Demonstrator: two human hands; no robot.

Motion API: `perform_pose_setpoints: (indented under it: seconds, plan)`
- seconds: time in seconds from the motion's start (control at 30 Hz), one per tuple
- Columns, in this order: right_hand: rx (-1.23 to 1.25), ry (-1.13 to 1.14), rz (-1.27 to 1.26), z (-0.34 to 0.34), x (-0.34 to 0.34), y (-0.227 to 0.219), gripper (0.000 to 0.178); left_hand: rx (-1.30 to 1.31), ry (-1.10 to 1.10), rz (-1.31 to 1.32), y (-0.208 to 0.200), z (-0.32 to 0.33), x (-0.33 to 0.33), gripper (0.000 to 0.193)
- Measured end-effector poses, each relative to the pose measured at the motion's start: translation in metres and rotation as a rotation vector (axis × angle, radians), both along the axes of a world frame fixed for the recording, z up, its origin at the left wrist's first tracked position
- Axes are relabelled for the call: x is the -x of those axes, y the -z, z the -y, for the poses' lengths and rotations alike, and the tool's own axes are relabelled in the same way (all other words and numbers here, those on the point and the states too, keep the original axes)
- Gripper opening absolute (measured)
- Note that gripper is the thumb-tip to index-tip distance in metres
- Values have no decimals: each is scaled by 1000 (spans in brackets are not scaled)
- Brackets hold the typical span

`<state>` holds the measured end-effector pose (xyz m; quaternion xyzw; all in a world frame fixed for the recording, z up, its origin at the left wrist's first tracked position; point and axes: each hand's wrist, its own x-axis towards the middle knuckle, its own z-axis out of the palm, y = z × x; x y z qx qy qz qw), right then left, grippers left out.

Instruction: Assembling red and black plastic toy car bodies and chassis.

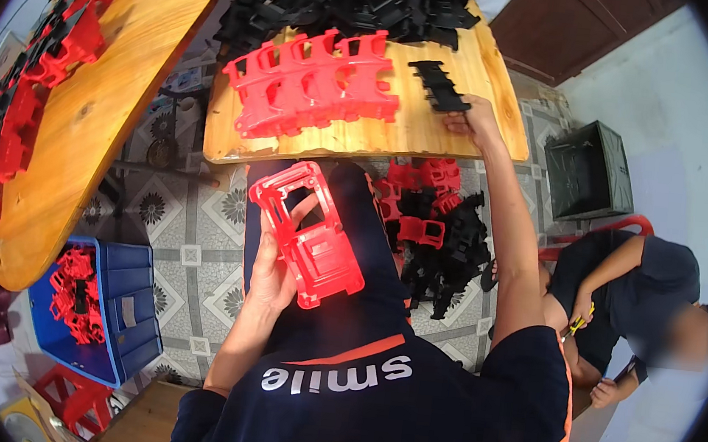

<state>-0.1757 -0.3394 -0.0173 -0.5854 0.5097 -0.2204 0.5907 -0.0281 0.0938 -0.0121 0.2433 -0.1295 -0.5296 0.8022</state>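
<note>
Left grip: holding one red frame. Right grip: apparently pinching black strip at counter; pickup step, I judge, wanting a clean lift next.

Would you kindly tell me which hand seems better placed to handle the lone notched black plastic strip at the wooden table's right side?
Probably the right hand: it is right at the near end of the black strip, while the left hand, farther away, holds the rectangular red plastic frame.

Silvery-white lowercase word is running across front of person's dark shirt, appearing upside down, sitting beside orange stripe.
</note>
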Motion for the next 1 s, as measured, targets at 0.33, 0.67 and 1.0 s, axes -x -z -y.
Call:
perform_pose_setpoints:
  seconds: [0.33,0.67,1.0]
  plan:
    - [1051,-536,-104,11,-28,-17,30,-49,-21,-63,-6,6,18,86]
    - [636,-459,-78,-40,-20,-53,17,22,-258,111,-32,24,-8,89]
    - [1195,-386,197,-298,-42,-102,28,-5,-485,202,-32,23,-15,119]
